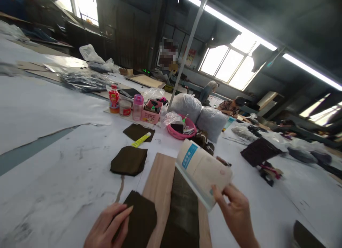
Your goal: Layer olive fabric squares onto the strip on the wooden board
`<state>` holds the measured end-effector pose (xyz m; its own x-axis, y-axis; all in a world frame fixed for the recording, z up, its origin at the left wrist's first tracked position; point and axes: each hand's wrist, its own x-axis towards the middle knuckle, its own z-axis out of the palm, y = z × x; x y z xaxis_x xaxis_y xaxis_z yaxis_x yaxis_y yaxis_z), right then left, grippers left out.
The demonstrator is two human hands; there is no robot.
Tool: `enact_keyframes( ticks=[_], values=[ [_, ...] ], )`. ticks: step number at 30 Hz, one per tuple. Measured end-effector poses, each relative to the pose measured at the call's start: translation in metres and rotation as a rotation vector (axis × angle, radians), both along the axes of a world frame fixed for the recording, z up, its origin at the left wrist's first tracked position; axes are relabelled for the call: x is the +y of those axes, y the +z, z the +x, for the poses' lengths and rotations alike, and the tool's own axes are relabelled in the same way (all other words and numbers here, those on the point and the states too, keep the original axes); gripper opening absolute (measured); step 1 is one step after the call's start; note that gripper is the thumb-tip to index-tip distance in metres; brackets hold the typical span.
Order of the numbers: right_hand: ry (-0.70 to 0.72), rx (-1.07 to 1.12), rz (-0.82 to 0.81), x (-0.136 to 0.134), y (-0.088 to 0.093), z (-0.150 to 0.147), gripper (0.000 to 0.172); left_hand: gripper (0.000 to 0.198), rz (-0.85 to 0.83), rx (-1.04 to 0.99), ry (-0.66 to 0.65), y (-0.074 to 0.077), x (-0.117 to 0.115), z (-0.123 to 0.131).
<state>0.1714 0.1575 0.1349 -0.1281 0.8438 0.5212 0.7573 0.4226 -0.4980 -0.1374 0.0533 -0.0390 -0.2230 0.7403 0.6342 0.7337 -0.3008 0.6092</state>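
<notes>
My right hand grips a beige paper packet with a blue label, held tilted above a wooden board. A long strip of dark fabric lies along that board. My left hand rests with fingers stretched flat on a dark fabric piece at the board's left edge. A stack of dark fabric pieces lies further out on the white table, with another dark piece and a yellow marker beyond it.
A pink basin, a pink box, a red-capped bottle, a jar and a pink bottle stand mid-table. Two stuffed grey bags sit behind. More dark fabric lies right. A metal pole rises. People work far back.
</notes>
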Motion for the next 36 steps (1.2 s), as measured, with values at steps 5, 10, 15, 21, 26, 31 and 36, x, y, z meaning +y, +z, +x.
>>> enact_keyframes(
  ticks=[5, 10, 15, 21, 26, 31, 36],
  values=[
    [0.048, -0.142, -0.028, -0.137, -0.079, -0.009, 0.018, 0.038, -0.461, -0.567, -0.379, 0.044, -0.009, 0.042],
    [0.122, -0.306, -0.067, -0.201, -0.127, -0.012, 0.026, 0.067, -0.712, -1.008, -0.576, 0.045, -0.006, 0.065],
    [0.155, -0.373, -0.228, -0.216, -0.132, -0.011, 0.036, 0.067, -0.82, -0.977, -0.678, 0.03, -0.009, 0.068],
    [0.159, -0.36, -0.463, -0.223, -0.141, 0.007, 0.048, 0.054, -0.832, -0.982, -0.734, 0.03, -0.011, 0.063],
    [0.119, -0.344, -0.687, -0.223, -0.135, 0.013, 0.048, 0.067, -0.83, -0.923, -0.814, 0.035, -0.004, 0.054],
    [0.213, -0.236, -1.072, -0.219, -0.112, 0.009, 0.053, 0.063, -0.817, -0.829, -0.889, 0.039, 0.002, 0.05],
    [0.249, -0.275, -0.753, -0.218, -0.116, 0.0, 0.055, 0.063, -0.781, -0.759, -0.956, 0.042, 0.007, 0.051]
  ],
)
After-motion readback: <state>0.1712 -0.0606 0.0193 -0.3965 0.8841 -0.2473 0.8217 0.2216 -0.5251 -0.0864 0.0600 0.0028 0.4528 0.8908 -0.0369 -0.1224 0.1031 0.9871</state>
